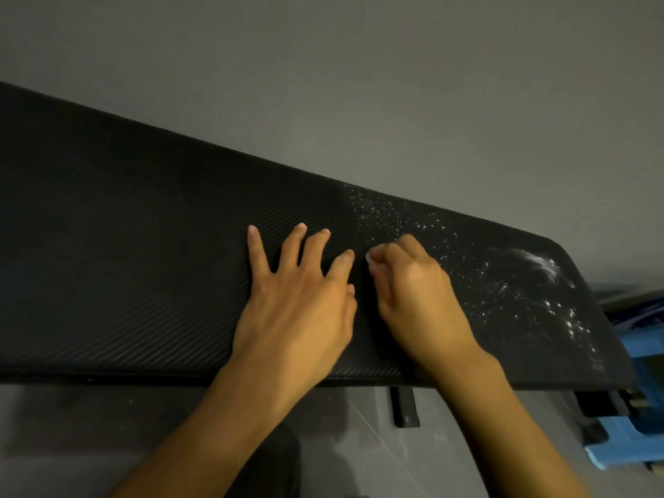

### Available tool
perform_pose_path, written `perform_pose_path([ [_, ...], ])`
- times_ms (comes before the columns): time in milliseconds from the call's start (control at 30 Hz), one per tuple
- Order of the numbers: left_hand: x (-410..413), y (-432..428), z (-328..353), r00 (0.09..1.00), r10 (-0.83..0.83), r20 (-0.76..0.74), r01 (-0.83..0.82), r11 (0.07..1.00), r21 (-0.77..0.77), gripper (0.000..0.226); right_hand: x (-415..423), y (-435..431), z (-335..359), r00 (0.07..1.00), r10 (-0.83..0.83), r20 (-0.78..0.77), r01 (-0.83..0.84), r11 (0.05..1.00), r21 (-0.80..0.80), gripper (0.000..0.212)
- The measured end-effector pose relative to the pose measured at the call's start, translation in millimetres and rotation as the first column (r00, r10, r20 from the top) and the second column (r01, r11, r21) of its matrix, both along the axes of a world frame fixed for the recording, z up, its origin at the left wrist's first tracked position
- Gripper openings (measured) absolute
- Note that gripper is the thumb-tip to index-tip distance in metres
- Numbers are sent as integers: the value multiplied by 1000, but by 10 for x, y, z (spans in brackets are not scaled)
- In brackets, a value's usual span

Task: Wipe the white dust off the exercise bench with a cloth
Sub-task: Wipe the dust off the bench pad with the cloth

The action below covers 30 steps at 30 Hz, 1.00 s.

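The black ribbed exercise bench (pixel 125 246) runs across the view from upper left to lower right. White dust (pixel 531 282) speckles its right part, thickest near the right end. My left hand (pixel 298 292) lies flat on the bench with its fingers spread. Just to its right, my right hand (pixel 416 285) rests on the bench with its fingers curled. A small pale bit of cloth (pixel 373 258) shows at the fingertips; the hand hides the rest of it. The dust starts right beside this hand.
A grey wall stands behind the bench. A blue plastic stool or crate (pixel 643 436) sits by the bench's right end. A black frame bar (pixel 404 407) sticks out under the near edge over a grey tiled floor.
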State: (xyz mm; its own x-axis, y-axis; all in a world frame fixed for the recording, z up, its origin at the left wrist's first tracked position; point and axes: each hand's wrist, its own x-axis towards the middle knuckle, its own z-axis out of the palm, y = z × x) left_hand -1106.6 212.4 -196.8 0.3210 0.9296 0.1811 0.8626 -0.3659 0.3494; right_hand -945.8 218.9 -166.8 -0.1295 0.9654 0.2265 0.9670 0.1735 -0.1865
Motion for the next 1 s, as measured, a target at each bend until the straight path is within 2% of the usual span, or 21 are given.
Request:
perform_pose_path([
  [133, 7, 6, -10, 1000, 14, -10, -14, 1000, 9, 57, -18, -451, 90, 978, 169, -123, -180, 980, -82, 17],
  [200, 13, 6, -19, 1000, 16, -15, -16, 1000, 15, 56, 65, -364, 97, 983, 148, -109, -155, 986, -66, 19],
  [367, 7, 1, -15, 1000, 12, -14, -11, 1000, 17, 54, 41, 242, 21, 999, -35, -2, 35, 999, 2, 23],
  [433, 6, -2, -22, 1000, 15, -15, -14, 1000, 17, 54, -21, 201, 18, 1000, 1, 18, -1, 1000, -26, 22],
  [567, 14, 8, -42, 999, 30, -9, -30, 999, 26, 59, -26, -143, 109, 987, 149, -65, -153, 986, -62, 17],
  [833, 14, 16, -57, 1000, 15, -17, -15, 1000, 25, 59, -51, 720, 71, 1000, -28, -11, 28, 999, -25, 26],
  [1000, 20, 16, -66, 1000, 18, -10, -17, 999, 50, 59, -63, 328, 69, 992, 130, -4, -130, 992, 8, 19],
])
